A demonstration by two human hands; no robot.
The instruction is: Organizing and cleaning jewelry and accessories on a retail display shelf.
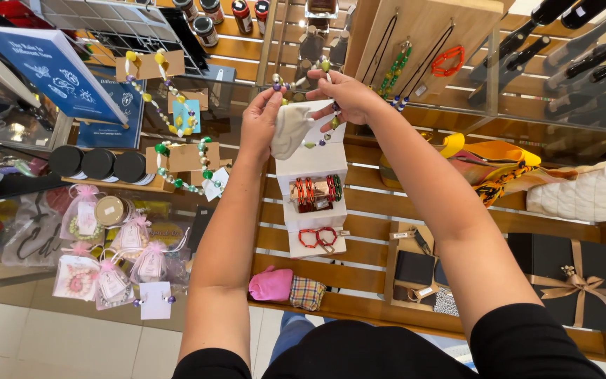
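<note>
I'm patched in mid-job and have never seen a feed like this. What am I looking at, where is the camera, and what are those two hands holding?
There is one picture, shot from a camera on the person's head looking straight down, so the arms enter from the bottom edge. No machine is involved, just two bare hands. The left hand grips a small beige cloth pouch. The right hand pinches a beaded strand above the pouch; whether it is going in or coming out cannot be told. Below them is a slatted wooden display shelf with a white stepped stand of red and green bracelets, a pink pouch, a plaid pouch and a black gift box with a ribbon. To the left sits a glass counter with more beaded pieces on cards.
</note>
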